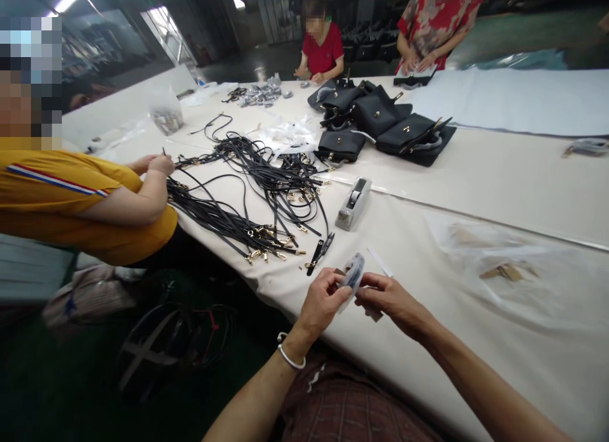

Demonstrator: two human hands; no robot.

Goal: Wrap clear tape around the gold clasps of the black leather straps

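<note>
Head view. We see the left hand (324,299) and the right hand (387,300) meeting just above the near edge of the white table (476,175); between them sits a plastic-wrapped piece (354,272) (dark inside a clear film; we cannot tell what it is). The left hand's fingers are curled closed on its left side, thumb on top; the right hand pinches its lower right edge between thumb and forefinger, the other fingers folded under. A white bracelet (290,359) circles the left wrist. Just beyond the hands lies a short black strap (320,252); farther on stands a grey tape dispenser (353,203); to its left spreads a tangle of black straps (257,175) with gold clasps. Black handbags (380,122) lie piled well beyond. At left, a co-worker's hand (160,165) rests at the tangle, its arm coming from a yellow shirt (71,201); to the right we note a clear plastic sheet (504,271).
</note>
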